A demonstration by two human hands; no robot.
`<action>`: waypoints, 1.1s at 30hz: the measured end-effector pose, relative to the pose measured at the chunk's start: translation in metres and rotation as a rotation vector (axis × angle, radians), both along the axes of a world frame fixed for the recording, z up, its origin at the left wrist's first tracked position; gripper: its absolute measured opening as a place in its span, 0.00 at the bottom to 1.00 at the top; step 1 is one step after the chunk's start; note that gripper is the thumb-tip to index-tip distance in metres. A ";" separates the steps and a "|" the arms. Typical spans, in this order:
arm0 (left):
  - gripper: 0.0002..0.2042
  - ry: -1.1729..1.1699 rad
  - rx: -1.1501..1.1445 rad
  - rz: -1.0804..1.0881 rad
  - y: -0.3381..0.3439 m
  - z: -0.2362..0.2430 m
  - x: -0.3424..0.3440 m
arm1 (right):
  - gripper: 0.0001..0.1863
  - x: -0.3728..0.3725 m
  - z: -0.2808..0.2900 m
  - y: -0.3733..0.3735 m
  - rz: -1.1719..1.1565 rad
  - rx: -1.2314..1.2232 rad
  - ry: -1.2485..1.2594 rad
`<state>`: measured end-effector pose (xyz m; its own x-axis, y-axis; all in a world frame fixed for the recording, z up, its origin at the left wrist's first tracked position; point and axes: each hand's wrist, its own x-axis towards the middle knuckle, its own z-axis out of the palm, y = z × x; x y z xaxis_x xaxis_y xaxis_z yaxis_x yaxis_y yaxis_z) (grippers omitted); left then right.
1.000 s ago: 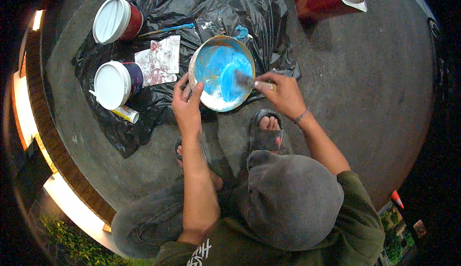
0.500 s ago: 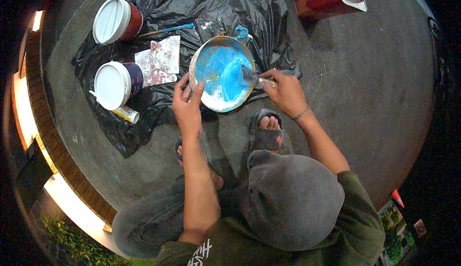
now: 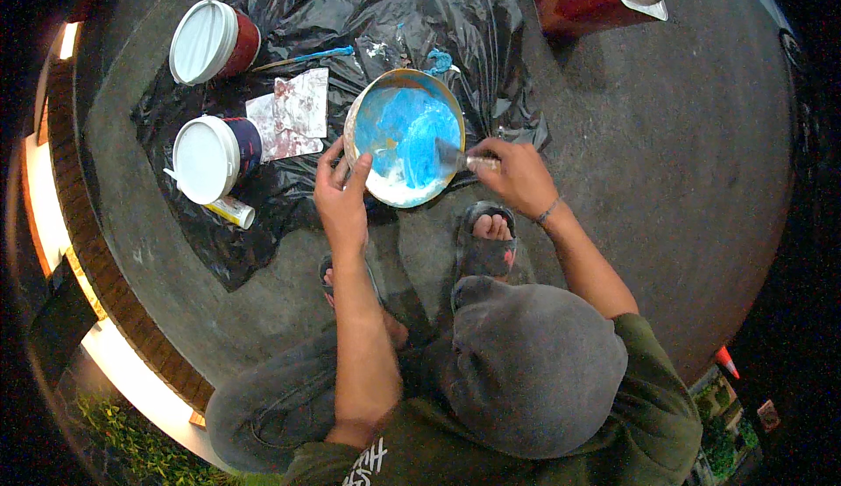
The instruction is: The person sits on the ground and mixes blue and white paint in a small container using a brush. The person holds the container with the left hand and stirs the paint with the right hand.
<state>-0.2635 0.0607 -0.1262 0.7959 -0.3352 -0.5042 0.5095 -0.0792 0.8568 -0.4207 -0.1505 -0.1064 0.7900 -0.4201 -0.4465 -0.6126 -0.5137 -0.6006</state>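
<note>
A round bowl (image 3: 457, 105) with a yellowish rim is tilted toward me, its inside coated with bright blue and white paste (image 3: 427, 135). My left hand (image 3: 342, 190) grips the bowl's near left side, thumb over the rim and fingers around the outside. In my right hand (image 3: 519, 177) is a putty knife (image 3: 450, 155), held by its handle at the bowl's right side. The knife's blade reaches over the rim into the blue paste. How the bowl is supported underneath is hidden.
Black plastic sheeting (image 3: 385, 4) covers the ground. Two white-lidded buckets (image 3: 203, 41) (image 3: 206, 160), stained boards (image 3: 293, 113), a white-and-yellow tube (image 3: 231, 212) and a blue-tipped stick (image 3: 320, 54) lie left. A red square tin (image 3: 578, 0) stands far right. My sandalled feet (image 3: 491, 227) are close by.
The putty knife and my right hand have shifted slightly left and toward me, the blade moving across the blue paste. My left hand keeps its hold on the bowl.
</note>
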 end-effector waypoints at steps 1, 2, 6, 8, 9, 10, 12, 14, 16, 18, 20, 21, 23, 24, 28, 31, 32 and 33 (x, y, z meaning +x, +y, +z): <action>0.27 0.006 0.002 0.002 0.001 0.001 -0.001 | 0.15 0.000 0.000 0.001 -0.046 0.038 -0.055; 0.27 0.005 0.004 -0.002 0.001 0.001 -0.001 | 0.15 0.000 0.000 0.002 -0.093 0.076 -0.109; 0.27 -0.020 0.015 -0.007 0.000 -0.001 -0.001 | 0.13 -0.002 -0.007 0.003 -0.076 0.010 -0.115; 0.27 -0.018 0.032 -0.014 0.001 0.001 -0.002 | 0.13 -0.002 -0.001 0.007 -0.076 0.049 -0.160; 0.28 -0.010 0.037 -0.024 0.001 0.001 -0.001 | 0.13 0.000 0.003 0.011 -0.139 0.060 -0.196; 0.28 -0.006 0.038 -0.033 0.000 0.004 0.000 | 0.14 0.003 0.006 0.012 -0.202 0.066 -0.238; 0.29 -0.005 0.016 -0.023 0.003 -0.001 -0.001 | 0.14 0.000 0.001 0.010 -0.065 0.056 -0.134; 0.29 0.003 0.013 -0.018 0.002 0.000 0.000 | 0.14 0.001 0.002 0.010 -0.019 -0.012 -0.097; 0.29 0.014 0.023 -0.018 0.000 0.003 0.000 | 0.14 0.003 0.007 0.011 -0.061 -0.142 -0.130; 0.29 -0.019 0.022 -0.027 0.003 -0.004 -0.001 | 0.14 0.000 -0.001 0.012 0.018 -0.077 -0.130; 0.28 -0.022 0.022 -0.030 0.003 -0.003 0.000 | 0.14 0.003 0.001 0.012 0.027 -0.079 -0.131; 0.28 -0.008 0.022 -0.027 0.003 -0.003 0.000 | 0.13 0.004 0.004 0.012 -0.002 -0.114 -0.134; 0.28 -0.002 0.012 -0.022 0.002 -0.001 -0.001 | 0.14 0.005 0.006 0.012 -0.012 -0.116 -0.130; 0.28 -0.009 0.004 -0.022 0.001 -0.001 -0.001 | 0.14 0.004 0.003 0.012 0.005 -0.082 -0.124; 0.28 -0.005 0.016 -0.033 0.002 -0.002 0.001 | 0.14 0.005 0.001 0.006 -0.019 -0.136 -0.144; 0.28 -0.016 0.002 -0.035 0.002 -0.004 0.001 | 0.14 0.007 0.002 0.009 -0.017 -0.061 -0.121; 0.28 -0.016 -0.003 -0.033 0.003 -0.004 0.001 | 0.14 0.007 0.003 0.007 -0.011 -0.062 -0.103; 0.28 -0.017 -0.008 -0.031 0.003 -0.005 0.002 | 0.13 0.007 0.006 0.002 -0.006 -0.063 -0.084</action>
<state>-0.2619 0.0640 -0.1307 0.7932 -0.3639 -0.4883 0.4926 -0.0881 0.8658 -0.4137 -0.1486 -0.1006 0.8211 -0.4500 -0.3512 -0.5645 -0.5491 -0.6163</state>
